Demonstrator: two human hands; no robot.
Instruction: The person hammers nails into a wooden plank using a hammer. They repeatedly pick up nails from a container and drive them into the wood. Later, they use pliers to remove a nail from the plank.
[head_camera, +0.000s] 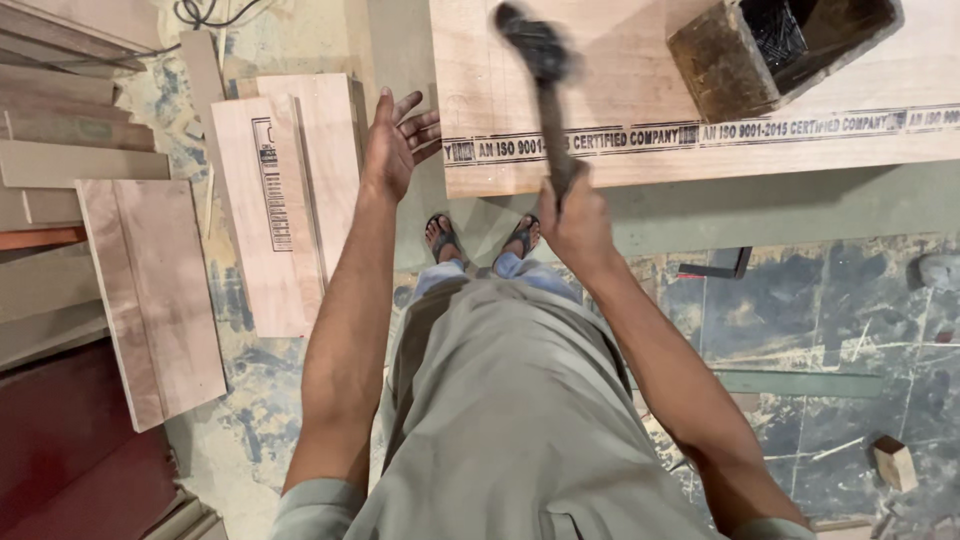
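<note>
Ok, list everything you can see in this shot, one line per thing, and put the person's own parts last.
Plywood sheet: one, pale pinkish wood with a printed black band along its near edge, top centre to right.
Wooden box: one, dark brown, on the sheet at top right, with dark nails inside.
Hammer: one, dark head and handle, blurred, raised over the sheet.
Cut boards: several, pale and reddish wood, lying on the floor at left.
Small wood block: one, light brown, floor at lower right.
Floor: mottled blue-grey and cream.
Sandalled feet: two, below the sheet's edge.
Left hand: open, fingers spread, holding nothing.
Right hand: closed on the hammer handle.
</note>
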